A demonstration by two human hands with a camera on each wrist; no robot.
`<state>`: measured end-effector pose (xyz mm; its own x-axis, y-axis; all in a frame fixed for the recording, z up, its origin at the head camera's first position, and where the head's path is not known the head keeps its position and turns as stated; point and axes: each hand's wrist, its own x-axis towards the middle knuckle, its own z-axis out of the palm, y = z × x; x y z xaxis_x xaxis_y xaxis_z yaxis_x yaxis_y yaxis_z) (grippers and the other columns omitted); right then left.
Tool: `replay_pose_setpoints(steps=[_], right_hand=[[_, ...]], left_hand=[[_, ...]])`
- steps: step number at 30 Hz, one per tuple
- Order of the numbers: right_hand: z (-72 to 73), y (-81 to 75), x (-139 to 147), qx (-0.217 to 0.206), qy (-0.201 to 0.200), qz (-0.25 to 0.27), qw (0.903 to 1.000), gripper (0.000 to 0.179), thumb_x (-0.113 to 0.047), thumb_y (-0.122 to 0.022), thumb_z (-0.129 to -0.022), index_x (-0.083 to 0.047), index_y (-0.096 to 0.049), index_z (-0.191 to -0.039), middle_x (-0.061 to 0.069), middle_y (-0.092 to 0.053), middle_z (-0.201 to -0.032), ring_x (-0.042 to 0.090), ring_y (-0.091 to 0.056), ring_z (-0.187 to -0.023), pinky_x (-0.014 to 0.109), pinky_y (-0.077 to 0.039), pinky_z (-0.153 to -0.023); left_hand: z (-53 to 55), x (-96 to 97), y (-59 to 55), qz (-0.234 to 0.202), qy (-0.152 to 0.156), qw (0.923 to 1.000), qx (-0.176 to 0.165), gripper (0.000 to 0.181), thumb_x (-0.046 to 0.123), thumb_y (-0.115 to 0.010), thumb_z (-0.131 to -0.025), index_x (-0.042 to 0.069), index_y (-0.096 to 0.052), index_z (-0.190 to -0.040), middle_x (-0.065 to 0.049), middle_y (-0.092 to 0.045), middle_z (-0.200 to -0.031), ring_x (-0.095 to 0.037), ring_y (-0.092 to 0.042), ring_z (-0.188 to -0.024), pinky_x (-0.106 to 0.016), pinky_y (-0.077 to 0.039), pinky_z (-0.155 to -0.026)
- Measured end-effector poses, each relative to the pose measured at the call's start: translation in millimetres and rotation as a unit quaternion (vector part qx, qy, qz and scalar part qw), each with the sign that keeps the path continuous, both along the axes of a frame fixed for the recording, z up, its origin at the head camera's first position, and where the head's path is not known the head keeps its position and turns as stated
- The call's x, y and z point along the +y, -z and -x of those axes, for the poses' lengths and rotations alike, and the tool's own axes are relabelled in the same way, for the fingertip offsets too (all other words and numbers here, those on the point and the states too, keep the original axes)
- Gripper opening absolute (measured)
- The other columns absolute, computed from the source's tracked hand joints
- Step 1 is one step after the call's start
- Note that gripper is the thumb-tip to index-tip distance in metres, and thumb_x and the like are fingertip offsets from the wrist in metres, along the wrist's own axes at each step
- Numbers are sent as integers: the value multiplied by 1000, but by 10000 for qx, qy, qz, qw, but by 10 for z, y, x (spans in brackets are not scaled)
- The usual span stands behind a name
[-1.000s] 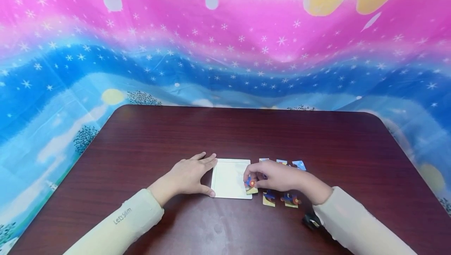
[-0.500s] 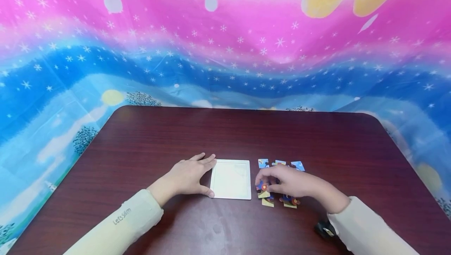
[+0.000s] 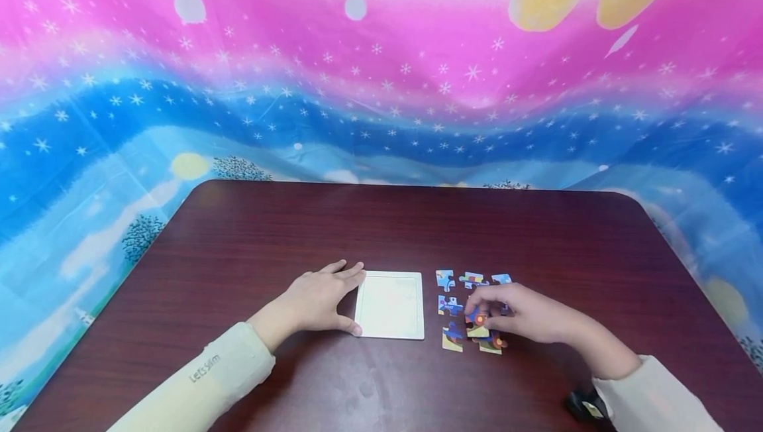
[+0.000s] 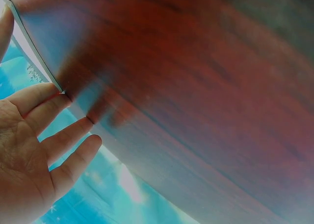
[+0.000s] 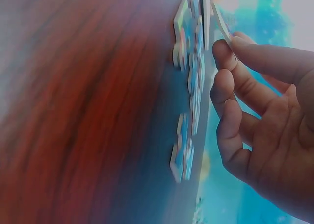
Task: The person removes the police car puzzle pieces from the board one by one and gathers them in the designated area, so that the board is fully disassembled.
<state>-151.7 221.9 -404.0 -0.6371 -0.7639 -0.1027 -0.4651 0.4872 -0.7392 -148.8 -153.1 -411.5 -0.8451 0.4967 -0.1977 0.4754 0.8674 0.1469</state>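
Note:
My left hand [image 3: 316, 296] touches the left side of a white square puzzle tray [image 3: 390, 306], fingers spread, thumb by its near corner. In the left wrist view the fingers [image 4: 68, 150] lie straight along the tray's edge. My right hand [image 3: 530, 313] pinches a jigsaw piece [image 3: 477, 329] with a red-orange round and a yellow strip, held above the other pieces. Seen from the right wrist, that piece [image 5: 222, 24] stands edge-on between thumb and fingertips. Several loose jigsaw pieces [image 3: 450, 306] lie in rough rows right of the tray; the hand hides some.
Everything lies on a dark red-brown wooden table [image 3: 298, 233] with rounded far corners. Behind it hangs a pink and blue patterned cloth [image 3: 381, 87]. A small black object [image 3: 581, 407] sits by the right sleeve's cuff.
My right hand has moved right with the pinched piece, from over the tray's right edge to above the loose pieces. My left hand has stayed at the tray.

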Motion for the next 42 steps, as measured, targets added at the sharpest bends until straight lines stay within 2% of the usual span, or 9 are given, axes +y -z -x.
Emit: replay_pose_setpoints(steps=[5,12,19,29,35,42], right_hand=[[-42,4,182,-27,169,151,9997,17,-18,-66,-96,-18,-65,-113,-8,-69,-97,2,-60,-85,23,-50,-69],[-100,-3,369,17,247,366,9990,19,-10,-64,-96,-15,-65,-115,-7,-68,-96,5,-61,-86,24,-50,-69],[-130,-1,512,15,385,232,9990,20,-11,-63,-96,-15,-65,-116,-8,-68,-98,3,-61,-86,23,-50,-69],[-192,63,782,-279,93,461,9985,20,-6,-59,-98,-13,-62,-117,-4,-67,-96,10,-62,-82,24,-49,-64],[-217,112,817,-567,91,487,9972,20,-7,-59,-98,-12,-62,-117,0,-66,-93,11,-61,-80,25,-48,-61],[-220,121,777,-483,155,307,9982,20,-9,-60,-98,-13,-63,-118,-5,-65,-90,6,-58,-76,24,-46,-59]], left_hand=[[1,2,3,-39,17,10000,3,98,64,-79,-72,18,-44,-151,2,-39,-159,-28,-36,-148,-59,-47,-99],[-4,9,-3,5,-50,10000,-42,98,64,-79,-71,19,-44,-152,4,-38,-160,-27,-34,-149,-59,-47,-100],[-11,21,-15,38,-44,10000,-30,98,64,-79,-71,18,-45,-151,3,-39,-159,-27,-35,-149,-58,-47,-99],[-9,23,-26,59,-61,10000,-27,99,65,-78,-71,19,-44,-151,4,-38,-160,-27,-35,-149,-59,-47,-99],[-14,24,-28,70,-71,9999,-28,99,65,-78,-71,19,-44,-151,4,-38,-160,-27,-35,-149,-59,-47,-99],[-12,26,-24,42,-61,10000,-36,99,64,-79,-71,18,-44,-151,3,-38,-160,-27,-35,-149,-59,-47,-98]])
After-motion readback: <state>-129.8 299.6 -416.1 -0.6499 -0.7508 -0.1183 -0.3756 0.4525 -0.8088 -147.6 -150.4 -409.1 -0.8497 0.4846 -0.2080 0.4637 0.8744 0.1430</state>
